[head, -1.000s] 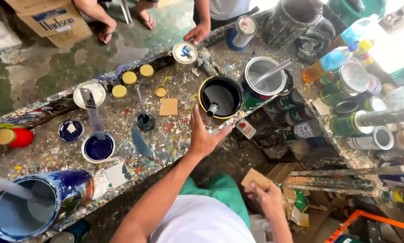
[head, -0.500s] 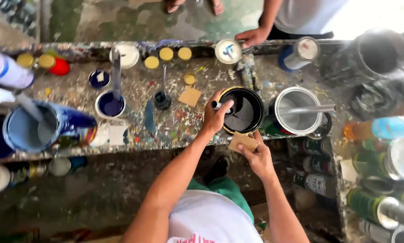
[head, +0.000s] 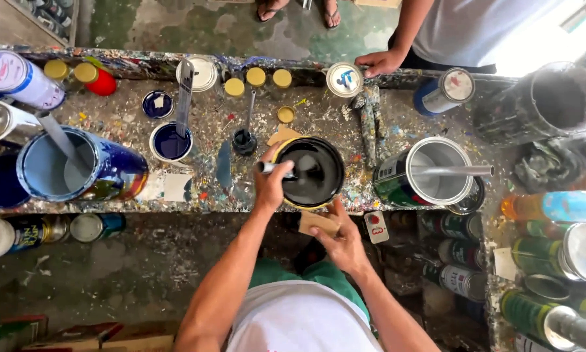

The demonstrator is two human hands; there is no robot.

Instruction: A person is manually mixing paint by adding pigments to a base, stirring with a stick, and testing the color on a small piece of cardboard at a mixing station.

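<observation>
Left arm: reaching forward and up from the torso, bare forearm nearly straight.
Left hand [head: 271, 180]: fingers curling closed in a fist-like grip, knuckles facing up.
Right arm: bending at the elbow, forearm angling inward.
Right hand [head: 342, 242]: sitting lower and nearer the body, fingers pinching closed, thumb on top.

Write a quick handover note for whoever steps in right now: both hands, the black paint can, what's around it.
Left hand: gripping a stirring stick that dips into the black paint can at the bench's near edge.
Right hand: holds a small tan card just below the can's rim.
Nearby: open grey paint can with a metal rod across it to the right; small dark blue tin to the left.
Another person's hand rests on the far edge.
</observation>
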